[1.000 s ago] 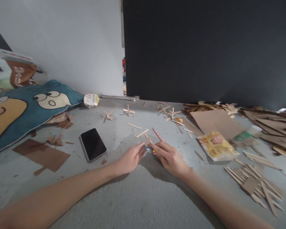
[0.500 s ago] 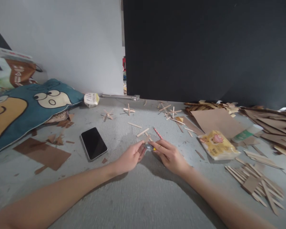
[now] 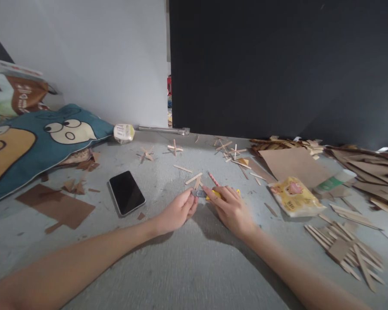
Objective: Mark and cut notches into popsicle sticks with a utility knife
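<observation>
My right hand [image 3: 231, 209] is closed round a yellow utility knife [image 3: 208, 196], its grey blade end pointing left. That blade end meets the fingertips of my left hand [image 3: 177, 211], which pinch a short wooden craft stick [image 3: 197, 182] standing up from the fingers. The fingers hide the lower part of the stick, so I cannot tell how deep the blade sits against it. Just beyond both hands lie a loose craft stick [image 3: 193, 178] and a red-and-white patterned pencil-like rod [image 3: 213, 179].
A phone [image 3: 127, 193] lies left of my hands, near cut cardboard [image 3: 56, 206] and a blue cushion [image 3: 71, 142]. Crossed stick pieces [image 3: 174, 148] stand at the back. On the right are a yellow tissue pack [image 3: 295, 196], a glue stick [image 3: 334, 181] and piled craft sticks [image 3: 358, 258].
The utility knife now shows more of its yellow body, and its blade end has come up against my left fingertips. The held stick has turned more upright.
</observation>
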The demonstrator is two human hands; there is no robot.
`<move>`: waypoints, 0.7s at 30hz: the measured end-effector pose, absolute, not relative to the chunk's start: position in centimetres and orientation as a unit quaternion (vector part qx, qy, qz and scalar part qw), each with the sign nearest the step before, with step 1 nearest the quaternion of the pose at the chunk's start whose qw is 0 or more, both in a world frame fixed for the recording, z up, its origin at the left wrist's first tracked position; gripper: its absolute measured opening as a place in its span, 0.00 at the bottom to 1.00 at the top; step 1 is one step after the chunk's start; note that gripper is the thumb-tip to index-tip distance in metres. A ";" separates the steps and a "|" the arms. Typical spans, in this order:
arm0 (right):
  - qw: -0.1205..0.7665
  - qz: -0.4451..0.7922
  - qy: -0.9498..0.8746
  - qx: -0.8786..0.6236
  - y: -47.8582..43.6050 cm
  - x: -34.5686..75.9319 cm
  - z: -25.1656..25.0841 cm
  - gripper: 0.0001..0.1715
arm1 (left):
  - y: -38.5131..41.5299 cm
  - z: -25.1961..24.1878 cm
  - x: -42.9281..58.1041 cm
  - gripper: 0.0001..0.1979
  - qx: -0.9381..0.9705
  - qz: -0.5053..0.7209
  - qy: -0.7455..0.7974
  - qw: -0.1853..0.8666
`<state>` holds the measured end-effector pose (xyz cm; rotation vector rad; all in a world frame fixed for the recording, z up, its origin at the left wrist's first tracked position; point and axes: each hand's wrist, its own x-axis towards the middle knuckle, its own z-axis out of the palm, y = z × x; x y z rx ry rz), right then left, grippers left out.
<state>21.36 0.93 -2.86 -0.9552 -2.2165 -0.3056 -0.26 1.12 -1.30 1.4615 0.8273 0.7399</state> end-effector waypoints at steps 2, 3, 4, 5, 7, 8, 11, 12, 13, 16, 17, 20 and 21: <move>0.347 -0.144 -0.851 -0.368 0.8 21.4 -2.8 0.33 | 1.1 -1.3 -0.3 0.19 0.638 0.326 0.348 0.604; 0.347 -0.152 -0.849 -0.367 0.8 21.4 -2.8 0.33 | 1.1 -1.2 -0.3 0.19 0.641 0.328 0.343 0.603; 0.347 -0.158 -0.849 -0.366 0.8 21.4 -2.8 0.34 | 1.1 -1.2 -0.3 0.19 0.643 0.330 0.339 0.602; 0.345 -0.161 -0.849 -0.366 0.8 21.4 -2.8 0.34 | 1.1 -1.1 -0.3 0.19 0.643 0.329 0.336 0.604; 0.343 -0.161 -0.849 -0.368 0.7 21.4 -2.8 0.34 | 1.1 -0.9 -0.4 0.19 0.638 0.321 0.337 0.613; 0.342 -0.160 -0.849 -0.369 0.7 21.4 -2.8 0.35 | 1.1 -0.9 -0.4 0.20 0.633 0.317 0.339 0.619; 0.349 -0.153 -0.849 -0.367 0.7 21.4 -2.7 0.35 | 1.1 -1.0 -0.5 0.20 0.621 0.318 0.341 0.630; 0.350 -0.152 -0.849 -0.367 0.7 21.3 -2.6 0.35 | 1.2 -1.1 -0.5 0.20 0.619 0.321 0.337 0.633; 0.350 -0.152 -0.849 -0.366 0.6 21.3 -2.5 0.35 | 1.2 -1.2 -0.5 0.20 0.619 0.323 0.332 0.634; 0.348 -0.159 -0.847 -0.369 0.5 21.2 -2.3 0.35 | 1.3 -1.4 -0.5 0.20 0.622 0.326 0.321 0.635; 0.348 -0.164 -0.846 -0.370 0.5 21.2 -2.3 0.34 | 1.3 -1.4 -0.5 0.20 0.623 0.327 0.320 0.635; 0.351 -0.178 -0.841 -0.372 0.3 21.1 -2.2 0.33 | 1.3 -1.4 -0.5 0.20 0.622 0.335 0.321 0.631; 0.352 -0.181 -0.840 -0.372 0.3 21.2 -2.3 0.32 | 1.3 -1.4 -0.5 0.20 0.621 0.338 0.321 0.630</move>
